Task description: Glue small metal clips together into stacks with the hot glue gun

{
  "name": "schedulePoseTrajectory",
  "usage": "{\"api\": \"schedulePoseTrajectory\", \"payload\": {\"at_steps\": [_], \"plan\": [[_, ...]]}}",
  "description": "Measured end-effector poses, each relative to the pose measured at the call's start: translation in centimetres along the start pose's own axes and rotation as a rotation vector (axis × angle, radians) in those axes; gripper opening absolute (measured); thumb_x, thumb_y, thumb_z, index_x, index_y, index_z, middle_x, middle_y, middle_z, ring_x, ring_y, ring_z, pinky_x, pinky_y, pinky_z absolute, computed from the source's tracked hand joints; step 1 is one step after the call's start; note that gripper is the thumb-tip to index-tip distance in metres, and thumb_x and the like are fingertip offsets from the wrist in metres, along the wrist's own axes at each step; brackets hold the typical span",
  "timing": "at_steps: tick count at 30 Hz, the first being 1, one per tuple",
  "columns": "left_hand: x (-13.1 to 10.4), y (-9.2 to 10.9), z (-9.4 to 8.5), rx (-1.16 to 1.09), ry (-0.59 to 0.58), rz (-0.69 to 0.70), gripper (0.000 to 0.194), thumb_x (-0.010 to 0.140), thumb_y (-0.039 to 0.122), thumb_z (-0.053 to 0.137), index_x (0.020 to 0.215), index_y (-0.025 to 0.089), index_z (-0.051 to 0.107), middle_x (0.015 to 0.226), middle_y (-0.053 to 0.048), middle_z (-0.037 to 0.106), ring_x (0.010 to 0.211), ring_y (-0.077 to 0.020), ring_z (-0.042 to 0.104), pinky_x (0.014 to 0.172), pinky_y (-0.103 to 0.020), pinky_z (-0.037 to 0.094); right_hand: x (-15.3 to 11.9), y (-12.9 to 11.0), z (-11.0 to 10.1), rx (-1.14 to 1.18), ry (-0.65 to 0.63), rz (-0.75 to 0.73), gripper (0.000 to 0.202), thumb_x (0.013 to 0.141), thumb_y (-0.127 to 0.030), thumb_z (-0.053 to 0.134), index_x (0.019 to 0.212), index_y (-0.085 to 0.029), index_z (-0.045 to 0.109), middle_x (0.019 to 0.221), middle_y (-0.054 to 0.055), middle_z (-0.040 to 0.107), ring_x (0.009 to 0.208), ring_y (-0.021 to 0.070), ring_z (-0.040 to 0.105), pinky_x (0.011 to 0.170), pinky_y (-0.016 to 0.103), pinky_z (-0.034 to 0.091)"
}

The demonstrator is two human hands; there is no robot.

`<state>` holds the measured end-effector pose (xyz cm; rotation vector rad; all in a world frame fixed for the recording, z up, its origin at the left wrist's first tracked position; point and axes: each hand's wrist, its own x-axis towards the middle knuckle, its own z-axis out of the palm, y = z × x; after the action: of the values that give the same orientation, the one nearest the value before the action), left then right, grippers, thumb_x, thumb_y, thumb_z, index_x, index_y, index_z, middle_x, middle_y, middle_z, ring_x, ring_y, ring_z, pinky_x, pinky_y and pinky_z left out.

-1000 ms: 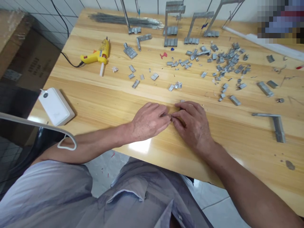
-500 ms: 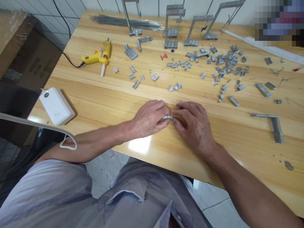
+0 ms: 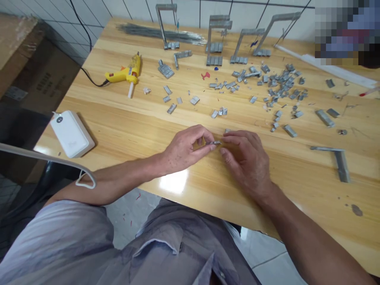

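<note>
My left hand (image 3: 187, 147) pinches a small flat grey metal strip (image 3: 217, 142) between thumb and fingertips, just above the wooden table (image 3: 127, 134). Facing it, my right hand (image 3: 251, 158) has its thumb and fingers apart, close to the strip's free end, with nothing visible between them. A small grey piece (image 3: 227, 130) lies just beyond the right fingertips, partly hidden by them. Past both hands lies a little cluster of grey pieces (image 3: 220, 112).
A yellow glue gun (image 3: 126, 74) and a white power bank (image 3: 72, 133) are on the left. Grey bent-strip stands (image 3: 214, 39) and a bundle of thin wires (image 3: 160, 33) line the back. Scattered grey pieces (image 3: 286, 85) and an L-shaped piece (image 3: 341, 162) lie on the right.
The right thumb and fingers have come away from the strip and spread apart. My left hand has turned a little, so its thumb and finger pinch now show. The view has shifted slightly.
</note>
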<state>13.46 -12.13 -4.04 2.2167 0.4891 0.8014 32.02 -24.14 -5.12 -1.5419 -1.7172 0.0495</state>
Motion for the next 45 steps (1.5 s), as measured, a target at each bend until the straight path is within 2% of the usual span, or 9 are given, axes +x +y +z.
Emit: {"api": "schedulePoseTrajectory", "payload": {"at_steps": [8,16,22,28,32,38,45], "plan": [[-0.09,0.38,0.17,-0.12,-0.017,-0.027,0.007,0.095,0.018,0.072,0.093,0.018,0.066,0.086,-0.001,0.07,0.077,-0.0112,0.064,0.073,-0.024,0.053,-0.08,-0.22,-0.04,0.099,0.01,0.029,0.016,0.099,-0.026,0.07,0.115,-0.028,0.069,0.109,0.007,0.08,0.102,0.025,0.075,0.09,0.042,0.06],[-0.23,0.66,0.2,-0.315,-0.088,-0.099,0.01,0.096,0.024,0.073,0.094,0.019,0.064,0.092,-0.005,0.07,0.079,-0.0135,0.067,0.076,-0.028,0.057,0.24,-0.14,-0.17,0.28,-0.009,0.113,0.005,0.098,-0.026,0.071,0.102,-0.028,0.073,0.1,0.004,0.08,0.092,0.0226,0.076,0.084,0.04,0.061],[-0.04,0.84,-0.16,-0.417,-0.158,-0.19,0.018,0.098,0.034,0.073,0.096,0.017,0.067,0.089,-0.004,0.071,0.079,-0.0139,0.065,0.076,-0.028,0.054,0.5,-0.29,-0.38,0.321,-0.023,0.127,0.004,0.098,-0.026,0.07,0.094,-0.026,0.071,0.094,0.004,0.079,0.086,0.0205,0.075,0.079,0.037,0.06],[0.19,0.87,-0.48,-0.519,-0.2,-0.306,0.023,0.097,0.04,0.074,0.095,0.017,0.069,0.087,-0.003,0.069,0.08,-0.0142,0.062,0.075,-0.028,0.052,0.4,-0.31,-0.49,0.362,-0.047,0.179,0.007,0.098,-0.032,0.071,0.096,-0.026,0.072,0.092,0.003,0.078,0.084,0.0198,0.073,0.078,0.037,0.059],[0.26,0.63,-0.48,-0.554,-0.211,-0.301,0.027,0.095,0.044,0.076,0.092,0.017,0.071,0.087,-0.003,0.066,0.079,-0.0144,0.06,0.073,-0.029,0.05,0.31,-0.35,-0.58,0.436,-0.072,0.232,0.01,0.098,-0.035,0.071,0.099,-0.025,0.072,0.092,0.004,0.077,0.083,0.0199,0.072,0.077,0.037,0.06],[0.33,0.31,-0.47,-0.566,-0.217,-0.26,0.024,0.095,0.041,0.076,0.093,0.017,0.071,0.088,-0.004,0.065,0.082,-0.0155,0.059,0.073,-0.03,0.048,0.07,-0.24,-0.44,0.581,-0.069,0.296,0.009,0.095,-0.034,0.076,0.1,-0.026,0.074,0.091,0.002,0.077,0.081,0.0181,0.072,0.076,0.035,0.06],[0.37,0.38,-0.42,-0.558,-0.217,-0.324,0.032,0.095,0.049,0.075,0.095,0.017,0.069,0.085,-0.002,0.065,0.072,-0.0127,0.055,0.066,-0.027,0.044,0.02,-0.09,-0.58,0.62,-0.055,0.383,0.005,0.094,-0.031,0.077,0.096,-0.027,0.075,0.085,0.0,0.077,0.075,0.0163,0.07,0.071,0.031,0.059]]}}
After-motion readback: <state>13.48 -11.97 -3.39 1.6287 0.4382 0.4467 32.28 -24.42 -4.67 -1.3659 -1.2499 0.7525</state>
